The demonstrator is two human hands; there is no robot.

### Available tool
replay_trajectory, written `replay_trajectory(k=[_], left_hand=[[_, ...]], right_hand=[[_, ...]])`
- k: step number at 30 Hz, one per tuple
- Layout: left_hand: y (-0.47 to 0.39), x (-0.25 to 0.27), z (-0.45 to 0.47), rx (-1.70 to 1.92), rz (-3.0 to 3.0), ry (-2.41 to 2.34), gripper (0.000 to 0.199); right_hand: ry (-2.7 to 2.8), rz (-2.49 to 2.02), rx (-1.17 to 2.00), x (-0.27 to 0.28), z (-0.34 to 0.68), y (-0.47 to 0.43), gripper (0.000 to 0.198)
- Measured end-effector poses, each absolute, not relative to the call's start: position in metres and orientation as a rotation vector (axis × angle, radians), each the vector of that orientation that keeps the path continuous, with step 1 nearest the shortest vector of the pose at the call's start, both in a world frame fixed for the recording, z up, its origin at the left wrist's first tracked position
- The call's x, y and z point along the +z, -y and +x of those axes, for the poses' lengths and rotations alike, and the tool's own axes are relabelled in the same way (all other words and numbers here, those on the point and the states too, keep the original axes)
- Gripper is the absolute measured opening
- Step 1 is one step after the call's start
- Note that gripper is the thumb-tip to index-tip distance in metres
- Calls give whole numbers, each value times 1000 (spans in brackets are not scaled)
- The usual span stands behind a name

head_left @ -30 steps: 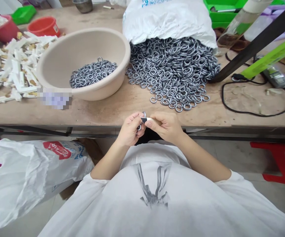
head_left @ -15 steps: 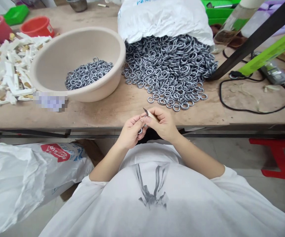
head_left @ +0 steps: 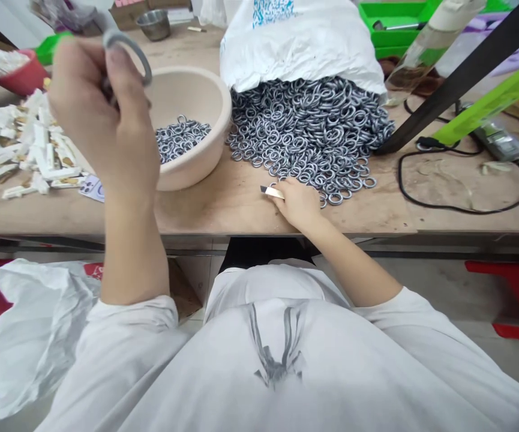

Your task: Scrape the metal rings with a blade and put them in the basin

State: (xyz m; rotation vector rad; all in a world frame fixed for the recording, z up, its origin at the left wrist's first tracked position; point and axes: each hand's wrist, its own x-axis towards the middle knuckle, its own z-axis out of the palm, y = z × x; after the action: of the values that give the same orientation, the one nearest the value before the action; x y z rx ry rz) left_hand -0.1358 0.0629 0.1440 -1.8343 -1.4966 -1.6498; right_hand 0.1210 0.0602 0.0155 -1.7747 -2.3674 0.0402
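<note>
Left hand (head_left: 101, 114) and right hand (head_left: 299, 201) are well apart. The left one, up high, pinches one gray ring (head_left: 137, 50). The right one, at the front edge of the ring pile (head_left: 313, 132), holds a small knife (head_left: 273, 192) pointing left.

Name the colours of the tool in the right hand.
The tool has a dark tip and a cream handle; head view shows it best.

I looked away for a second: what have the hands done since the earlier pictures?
The left hand has swung up and left, away from the right, holding a ring. The right hand has moved forward to the near edge of the ring pile, keeping the knife. The bowl and ring pile look unmoved.
</note>
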Motion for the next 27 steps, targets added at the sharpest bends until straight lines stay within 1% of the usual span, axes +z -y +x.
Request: replay_trajectory(k=[1,2,3,4,5,6,7,8,9,11,12,14,15,17,18,20,23,25,27], left_hand=[[-79,151,-147,-1295,-1794,1734,21],[-94,154,-157,-1045,-1744,1959,24],[-107,153,-164,-896,-1746,2086,33],[-117,150,-170,-728,-1788,2182,34],[-124,146,-174,-577,-1791,2291,32],[-126,140,-174,-498,-1844,2291,36],[-125,134,-173,-499,-1865,2267,43],[-120,128,-168,-560,-1882,2222,47],[-111,122,-161,-649,-1883,2165,47],[-87,109,-138,-916,-1932,1945,36],[-72,100,-122,-1107,-2001,1793,28],[-44,78,-89,-1419,-2309,1617,31],[-31,65,-73,-1467,-2493,1627,31],[-12,39,-45,-1566,-2730,1790,33],[-5,28,-35,-1659,-2786,1877,35],[3,12,-22,-1972,-2724,1946,36],[7,6,-18,-2392,-2651,1987,41],[8,9,-20,-2546,-2756,1952,44],[9,13,-22,-2644,-2908,1888,45]], right_hand=[[2378,-1774,23,15,119,-59,13],[2388,-1773,9,14,118,-57,12],[2397,-1776,-6,13,118,-56,12],[2402,-1781,-23,12,118,-56,12],[2404,-1785,-35,11,119,-55,13],[2397,-1784,-34,10,121,-56,13],[2377,-1771,-11,8,124,-57,13],[2333,-1734,44,7,127,-57,11],[2259,-1661,134,5,129,-58,9],[2018,-1396,455,3,134,-56,6],[1859,-1229,673,3,134,-54,9],[1520,-915,1124,4,132,-46,27],[1380,-808,1314,6,130,-41,38],[1218,-724,1499,11,123,-27,52],[1182,-712,1539,12,120,-21,55],[1153,-718,1514,15,115,-9,55],[1175,-701,1417,15,114,-1,50],[1212,-636,1396,15,117,-1,41],[1269,-521,1444,15,122,-3,33]])
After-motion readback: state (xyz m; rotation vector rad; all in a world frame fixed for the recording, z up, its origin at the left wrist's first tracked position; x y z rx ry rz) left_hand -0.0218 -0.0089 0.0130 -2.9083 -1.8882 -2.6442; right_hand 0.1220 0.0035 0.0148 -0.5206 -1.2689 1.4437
